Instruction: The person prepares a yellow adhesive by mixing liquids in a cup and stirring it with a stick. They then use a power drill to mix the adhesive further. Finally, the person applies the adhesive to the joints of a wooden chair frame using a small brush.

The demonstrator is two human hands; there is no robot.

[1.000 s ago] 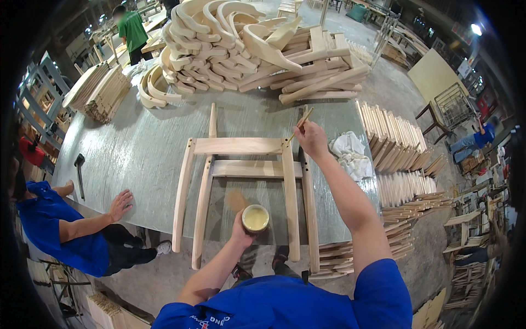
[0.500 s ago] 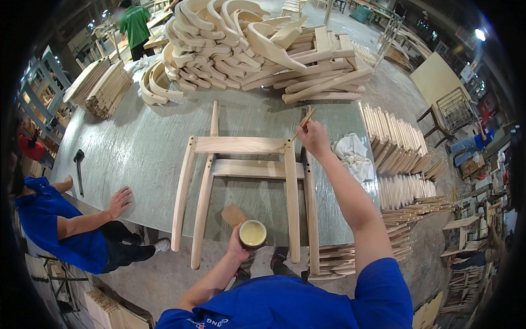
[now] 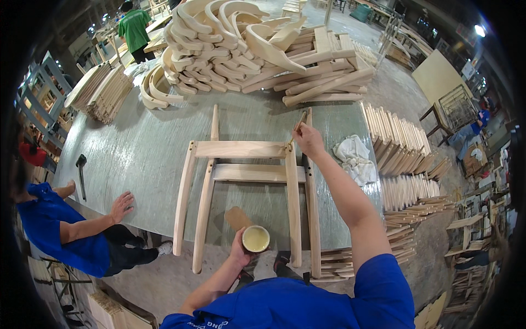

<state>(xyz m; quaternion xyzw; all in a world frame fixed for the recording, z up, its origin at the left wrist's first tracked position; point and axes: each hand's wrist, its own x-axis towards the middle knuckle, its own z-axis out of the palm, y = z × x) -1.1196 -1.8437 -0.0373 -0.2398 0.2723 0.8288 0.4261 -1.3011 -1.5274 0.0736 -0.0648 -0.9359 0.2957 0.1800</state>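
My left hand (image 3: pixel 239 251) is closed around a round cup (image 3: pixel 256 239) of pale yellow liquid at the near table edge. My right hand (image 3: pixel 310 141) pinches a thin wooden stick (image 3: pixel 301 120); its lower end reaches the upper right corner of a pale wooden frame (image 3: pixel 241 149), where dark holes show. That frame has a crossrail and two long legs pointing toward me. It overlaps a second wooden frame (image 3: pixel 249 173) on the table. A flat brown piece (image 3: pixel 238 218) lies just beyond the cup.
Curved wooden parts (image 3: pixel 219 49) are heaped on the table's (image 3: pixel 137 159) far side. A white cloth (image 3: pixel 356 159) lies right of my hand. Stacked wooden slats (image 3: pixel 394 131) stand beyond the right edge. A co-worker's hand (image 3: pixel 122 206) rests on the left edge, near a dark tool (image 3: pixel 81 175).
My right hand has shifted slightly down and left, and the stick now stands more upright at the frame's corner. The cup remains in my left hand, almost unmoved.
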